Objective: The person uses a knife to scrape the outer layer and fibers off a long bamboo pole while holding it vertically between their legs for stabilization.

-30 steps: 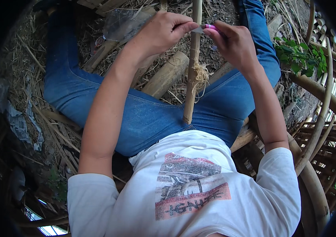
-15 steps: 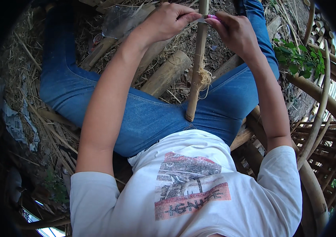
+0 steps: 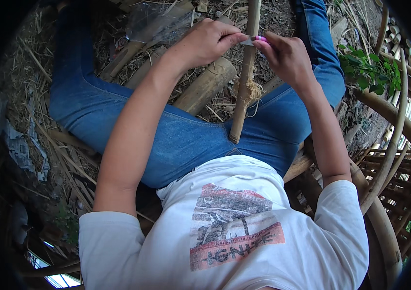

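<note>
A small knife (image 3: 261, 39) with a pink handle and a pale blade lies across a wooden pole (image 3: 246, 67). Closed round its handle is my right hand (image 3: 288, 57). My left hand (image 3: 209, 43) pinches the other end of the blade between thumb and fingers. The pole runs from the top of the view down to my lap, its near end resting against my jeans. Frayed fibre (image 3: 253, 92) clings to the pole below the knife. Whether the blade bites into the wood cannot be made out.
Between my legs lie a thick bamboo log (image 3: 205, 87) and dry straw. A clear plastic bag (image 3: 154, 24) is at the far left. Curved bamboo poles (image 3: 391, 116), a leafy green plant (image 3: 372, 70) and a woven bamboo frame (image 3: 403, 188) stand at my right.
Both hands have come closer to my body along the pole, carrying the knife with them. The grip on each end of the knife stays the same.
</note>
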The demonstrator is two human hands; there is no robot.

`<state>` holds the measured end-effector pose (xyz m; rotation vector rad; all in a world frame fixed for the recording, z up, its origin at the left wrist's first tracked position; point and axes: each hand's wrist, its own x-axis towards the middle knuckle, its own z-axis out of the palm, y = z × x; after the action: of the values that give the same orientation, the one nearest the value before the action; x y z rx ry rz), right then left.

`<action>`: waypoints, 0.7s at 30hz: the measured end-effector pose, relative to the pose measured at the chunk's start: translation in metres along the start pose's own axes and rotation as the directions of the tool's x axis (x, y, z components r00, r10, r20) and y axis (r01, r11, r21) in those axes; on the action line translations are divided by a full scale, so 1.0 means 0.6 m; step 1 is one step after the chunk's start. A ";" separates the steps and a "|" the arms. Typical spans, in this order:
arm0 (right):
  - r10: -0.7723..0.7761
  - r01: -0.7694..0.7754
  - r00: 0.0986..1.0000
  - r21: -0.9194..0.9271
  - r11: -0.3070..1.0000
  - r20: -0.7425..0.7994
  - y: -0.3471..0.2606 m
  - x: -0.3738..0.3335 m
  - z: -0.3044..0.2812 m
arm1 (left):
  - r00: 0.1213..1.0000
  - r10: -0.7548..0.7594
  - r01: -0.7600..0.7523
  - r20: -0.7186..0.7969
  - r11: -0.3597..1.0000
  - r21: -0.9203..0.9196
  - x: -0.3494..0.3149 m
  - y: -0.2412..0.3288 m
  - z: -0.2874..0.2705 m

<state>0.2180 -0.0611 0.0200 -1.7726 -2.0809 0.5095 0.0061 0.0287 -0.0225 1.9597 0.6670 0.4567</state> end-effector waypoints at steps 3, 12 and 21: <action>0.031 -0.031 1.000 -0.001 1.000 0.004 -0.003 -0.019 0.008 | 0.993 0.107 -0.106 -0.050 0.994 0.009 -0.011 -0.004 0.014; 0.093 -0.090 0.995 0.071 0.993 -0.030 -0.019 -0.012 0.001 | 1.000 -0.004 0.004 -0.010 1.000 0.016 -0.006 0.018 -0.009; 0.106 -0.114 0.993 0.206 0.972 0.050 -0.035 0.027 -0.022 | 0.990 0.048 -0.073 0.129 0.978 0.196 0.020 0.069 -0.092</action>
<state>0.2040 -0.0476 0.0422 -1.7732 -1.8839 0.7696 -0.0055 0.0589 0.0399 2.1842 0.5933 0.3113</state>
